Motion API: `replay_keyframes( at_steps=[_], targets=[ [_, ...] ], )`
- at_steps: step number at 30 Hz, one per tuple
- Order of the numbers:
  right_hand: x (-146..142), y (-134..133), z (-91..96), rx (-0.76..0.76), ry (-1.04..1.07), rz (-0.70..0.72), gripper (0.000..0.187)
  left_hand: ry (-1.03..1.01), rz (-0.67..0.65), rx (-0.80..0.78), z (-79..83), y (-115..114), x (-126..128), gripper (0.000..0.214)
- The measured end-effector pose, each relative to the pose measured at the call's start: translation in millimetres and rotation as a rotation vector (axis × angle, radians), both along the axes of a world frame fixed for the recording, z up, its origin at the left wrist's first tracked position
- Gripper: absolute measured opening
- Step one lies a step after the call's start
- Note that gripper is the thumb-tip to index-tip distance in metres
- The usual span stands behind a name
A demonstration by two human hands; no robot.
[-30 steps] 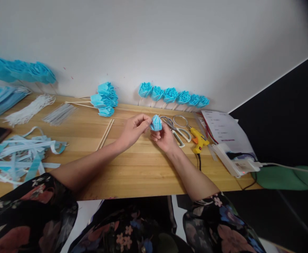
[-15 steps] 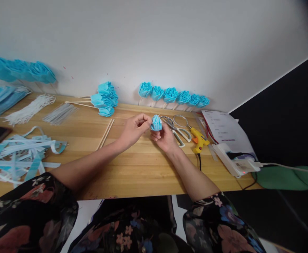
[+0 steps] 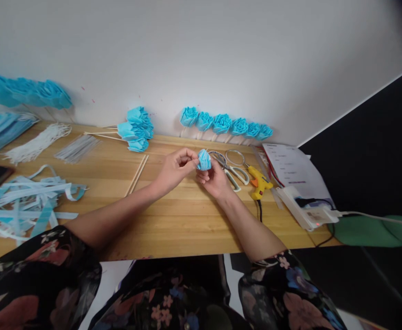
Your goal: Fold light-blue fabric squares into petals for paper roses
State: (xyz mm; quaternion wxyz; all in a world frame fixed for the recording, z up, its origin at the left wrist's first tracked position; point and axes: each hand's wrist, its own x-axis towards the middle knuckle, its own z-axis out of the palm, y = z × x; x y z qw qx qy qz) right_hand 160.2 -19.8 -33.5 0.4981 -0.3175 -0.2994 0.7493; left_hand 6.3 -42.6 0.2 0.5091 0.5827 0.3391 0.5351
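Observation:
Between my two hands, above the wooden table (image 3: 173, 220), is a small pleated blue flower head (image 3: 204, 160). My right hand (image 3: 216, 179) is closed around its right side and underside. From the left, my left hand (image 3: 177, 169) pinches at its edge with thumb and forefinger. Just beyond my right hand lie scissors (image 3: 237, 174) with pale handles and a yellow glue gun (image 3: 260, 182). Two thin wooden sticks (image 3: 136, 175) lie left of my left hand. Any stem under the flower head is hidden by my right fingers.
Finished blue flowers (image 3: 222, 123) lean along the wall, with more on sticks (image 3: 137, 130). At left are cut strips (image 3: 32, 199), white cords (image 3: 39, 142), thin wires (image 3: 77, 149) and blue masks (image 3: 4, 130). A power strip (image 3: 306, 211) and paper sheet (image 3: 290, 169) sit at right.
The view has shifted very slightly. Both hands stay in place on the blue flower head, with barely any finger movement visible.

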Motion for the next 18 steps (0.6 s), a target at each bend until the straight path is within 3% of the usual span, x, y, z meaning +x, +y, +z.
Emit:
replay_keyframes(
  at_steps=[18],
  targets=[
    [0.3, -0.7, 7.3, -0.093, 0.067, 0.056, 0.049, -0.002, 0.039, -0.033, -3.8, 2.6, 1.4, 0.012]
  ],
)
